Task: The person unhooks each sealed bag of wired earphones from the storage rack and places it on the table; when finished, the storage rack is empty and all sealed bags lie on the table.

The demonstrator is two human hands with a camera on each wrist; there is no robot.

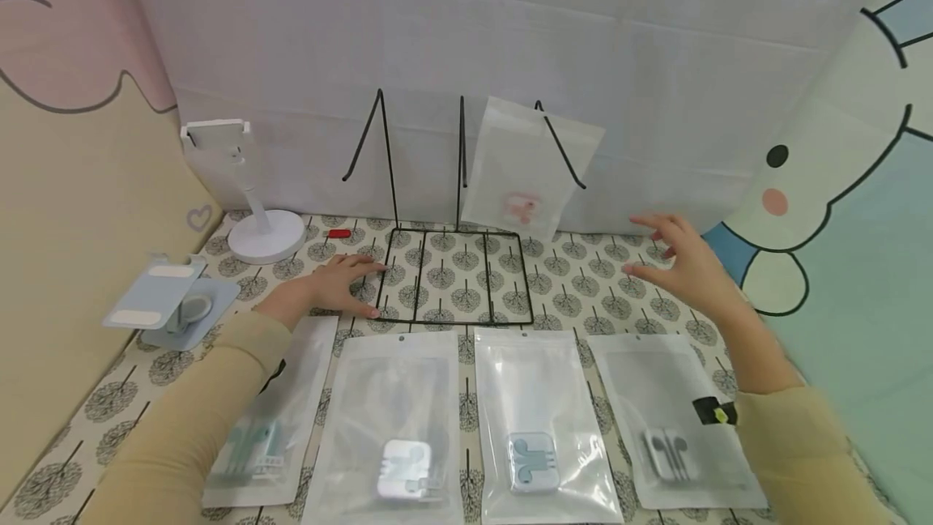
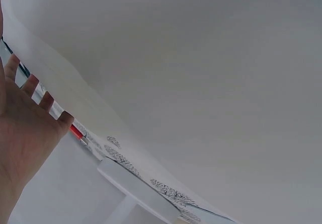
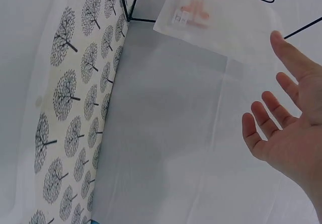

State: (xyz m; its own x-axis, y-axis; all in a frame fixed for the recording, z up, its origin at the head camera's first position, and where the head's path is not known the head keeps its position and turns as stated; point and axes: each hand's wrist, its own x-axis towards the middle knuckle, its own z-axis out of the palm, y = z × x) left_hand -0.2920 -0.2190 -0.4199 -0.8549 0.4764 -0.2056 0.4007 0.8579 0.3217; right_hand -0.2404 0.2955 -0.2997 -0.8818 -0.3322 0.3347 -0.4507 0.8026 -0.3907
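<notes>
A black wire display rack (image 1: 455, 322) stands against the back wall, with upright hooks. A frosted zip bag (image 1: 535, 156) with pink earphones in it hangs tilted on the right hook. My left hand (image 1: 337, 286) is at the left side of the rack's base, fingers spread; its thumb and a fingertip appear to touch the wire. To the right of the rack my right hand (image 1: 681, 266) is held in the air, empty, thumb apart from its fingers. The hanging bag (image 3: 216, 17) is beyond that right hand (image 3: 292, 113) in the right wrist view.
Several frosted bags with earphones lie in a row in front, among them a left-middle bag (image 1: 394, 395), a right-middle bag (image 1: 539, 395) and a right bag (image 1: 670, 411). At the left are a white phone stand (image 1: 266, 237), a blue folding stand (image 1: 168, 298) and a small red object (image 1: 338, 233).
</notes>
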